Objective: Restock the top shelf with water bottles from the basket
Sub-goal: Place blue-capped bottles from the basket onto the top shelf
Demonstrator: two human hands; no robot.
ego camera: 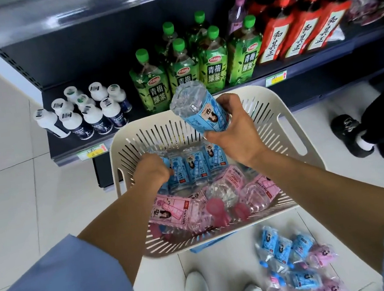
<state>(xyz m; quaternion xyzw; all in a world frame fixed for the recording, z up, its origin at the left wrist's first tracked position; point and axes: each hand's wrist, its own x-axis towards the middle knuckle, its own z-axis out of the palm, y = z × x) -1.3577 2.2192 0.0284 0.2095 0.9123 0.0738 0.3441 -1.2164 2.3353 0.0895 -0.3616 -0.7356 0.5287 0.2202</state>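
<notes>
A cream slotted basket [287,119] stands on the floor in front of the shelves. It holds several blue-labelled water bottles [196,169] and pink-labelled ones [173,214]. My right hand [230,131] grips one blue-labelled bottle [196,107] above the basket's far rim, its base pointing up and away from me. My left hand [151,170] is down inside the basket with its fingers curled round a blue-labelled bottle lying there. The top shelf is out of view.
The low shelf [94,143] carries white bottles [85,115], green tea bottles [203,66] and red bottles [303,32]. More blue and pink bottles [299,262] lie on the floor at lower right. Another person's shoes [354,135] stand at right. My own shoes [196,287] are below.
</notes>
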